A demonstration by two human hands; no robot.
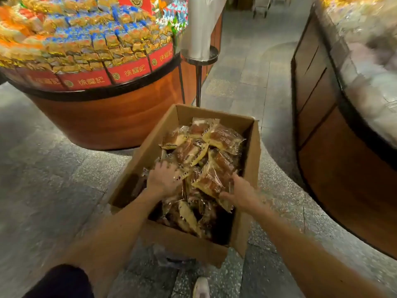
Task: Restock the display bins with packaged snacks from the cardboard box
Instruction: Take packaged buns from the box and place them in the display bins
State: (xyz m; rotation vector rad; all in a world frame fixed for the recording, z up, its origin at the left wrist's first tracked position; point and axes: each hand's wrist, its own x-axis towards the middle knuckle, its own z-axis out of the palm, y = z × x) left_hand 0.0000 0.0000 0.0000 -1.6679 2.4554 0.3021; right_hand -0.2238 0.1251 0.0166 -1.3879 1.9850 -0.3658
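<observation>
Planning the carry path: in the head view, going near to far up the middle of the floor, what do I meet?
white shoe → cardboard box holding the packaged snacks → bag-roll stand

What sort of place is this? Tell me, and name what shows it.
Most likely a shop's loose-snack section: a round wooden display bin heaped with wrapped snacks behind red brand labels, a roll of plastic bags on a stand, and an open cardboard box of packets.
</observation>
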